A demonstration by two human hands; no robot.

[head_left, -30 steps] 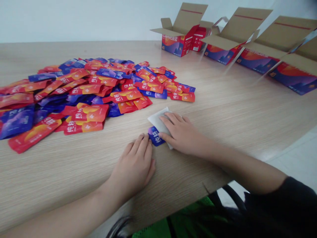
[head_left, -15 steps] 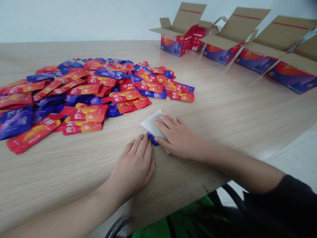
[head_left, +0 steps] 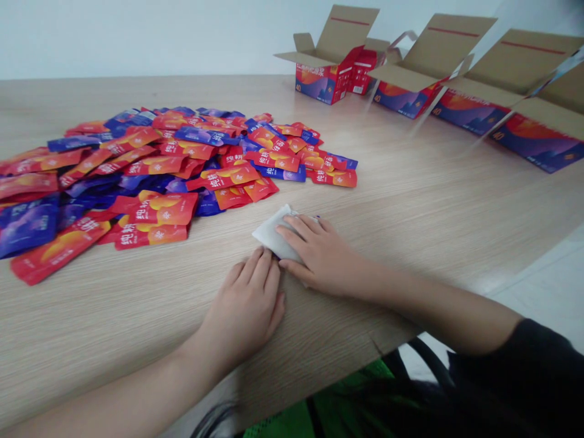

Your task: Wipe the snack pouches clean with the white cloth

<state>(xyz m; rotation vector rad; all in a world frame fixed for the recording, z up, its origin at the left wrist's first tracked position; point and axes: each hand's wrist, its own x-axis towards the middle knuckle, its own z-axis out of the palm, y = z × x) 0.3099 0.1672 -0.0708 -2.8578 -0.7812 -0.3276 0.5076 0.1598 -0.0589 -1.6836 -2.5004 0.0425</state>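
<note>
My right hand (head_left: 319,252) lies over a folded white cloth (head_left: 275,234), fingers bent and holding it down against the table. Under the cloth is a blue sachet (head_left: 275,257), almost wholly covered, with just a sliver showing by my left fingertips. My left hand (head_left: 249,298) rests on the table with its fingers together, the tips pressing on the sachet's near end. A wide heap of red-orange and blue sachets (head_left: 159,164) lies just beyond and to the left of both hands.
Several open cardboard boxes (head_left: 314,82) in red and blue print stand along the back right of the wood-grain table (head_left: 410,225), flaps raised. A red carton (head_left: 364,72) is partly hidden behind the leftmost box. The table's near edge runs below my hands.
My right hand and the cloth have slid slightly left, towards my left fingertips, covering more of the blue sachet. My left hand has stayed in place.
</note>
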